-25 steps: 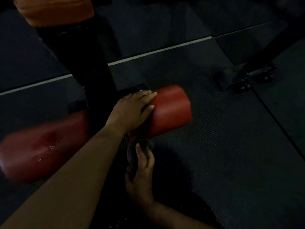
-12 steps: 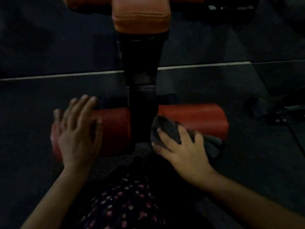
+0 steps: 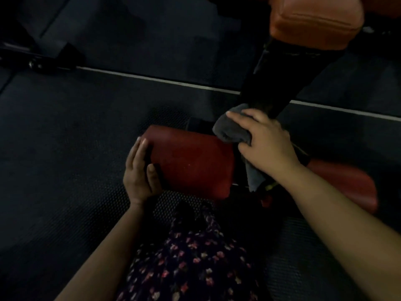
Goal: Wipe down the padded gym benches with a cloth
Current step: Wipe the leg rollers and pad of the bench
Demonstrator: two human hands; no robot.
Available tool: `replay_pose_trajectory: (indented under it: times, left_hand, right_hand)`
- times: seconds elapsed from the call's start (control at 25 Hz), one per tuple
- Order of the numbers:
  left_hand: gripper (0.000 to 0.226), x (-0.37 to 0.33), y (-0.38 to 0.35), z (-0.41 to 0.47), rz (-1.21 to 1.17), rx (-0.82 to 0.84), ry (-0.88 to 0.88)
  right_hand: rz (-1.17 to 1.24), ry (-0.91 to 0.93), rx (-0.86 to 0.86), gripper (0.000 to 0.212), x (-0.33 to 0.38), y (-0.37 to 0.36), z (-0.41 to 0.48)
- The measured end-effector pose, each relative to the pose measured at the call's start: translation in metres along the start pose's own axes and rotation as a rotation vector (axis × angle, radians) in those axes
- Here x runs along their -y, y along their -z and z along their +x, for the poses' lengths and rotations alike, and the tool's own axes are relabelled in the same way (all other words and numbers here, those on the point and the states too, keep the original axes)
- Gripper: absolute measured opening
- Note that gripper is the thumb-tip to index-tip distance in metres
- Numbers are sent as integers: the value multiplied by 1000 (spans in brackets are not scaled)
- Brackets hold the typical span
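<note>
A red padded roller (image 3: 191, 164) lies low across the bench's black post (image 3: 282, 81). My left hand (image 3: 140, 172) cups the roller's left end, fingers wrapped round its edge. My right hand (image 3: 267, 142) grips a grey cloth (image 3: 230, 127) and presses it where the roller meets the post. A second red roller (image 3: 342, 183) sticks out to the right, partly hidden by my right forearm. The orange bench pad (image 3: 314, 20) sits at the top of the post.
Dark rubber floor mats (image 3: 76, 170) with a pale seam line (image 3: 152, 79) surround the bench. A black machine foot (image 3: 39, 59) stands at the upper left. My floral-patterned clothing (image 3: 191, 257) fills the bottom centre.
The view has swung left, so the post now sits at the right. My left hand slid from the roller's top to its end. My right hand carried the cloth onto the left roller by the post.
</note>
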State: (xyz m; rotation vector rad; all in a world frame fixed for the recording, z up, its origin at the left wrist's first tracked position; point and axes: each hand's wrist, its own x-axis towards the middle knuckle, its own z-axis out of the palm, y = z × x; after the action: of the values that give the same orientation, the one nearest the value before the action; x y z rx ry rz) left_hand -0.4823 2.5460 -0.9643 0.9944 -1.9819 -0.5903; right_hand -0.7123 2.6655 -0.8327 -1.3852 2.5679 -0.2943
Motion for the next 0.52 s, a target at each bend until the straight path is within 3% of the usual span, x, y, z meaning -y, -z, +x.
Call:
replay_pose_trajectory:
  times: [0.08,0.2,0.32,0.52]
  left_hand:
    - [57,4,-2,-1,-3,-14,-17]
    - [56,5,-2,-1,-26,-11,-49]
    - [55,6,5,2,-51,58,-35]
    - [53,15,17,5,13,168,-113]
  right_hand:
    - [-77,5,84,71,13,-12,-2]
    - [-159,-17,-185,70,22,-40,-40]
    - [-274,232,-396,64,11,-77,-88]
    - [-503,568,-481,53,-14,-104,-119]
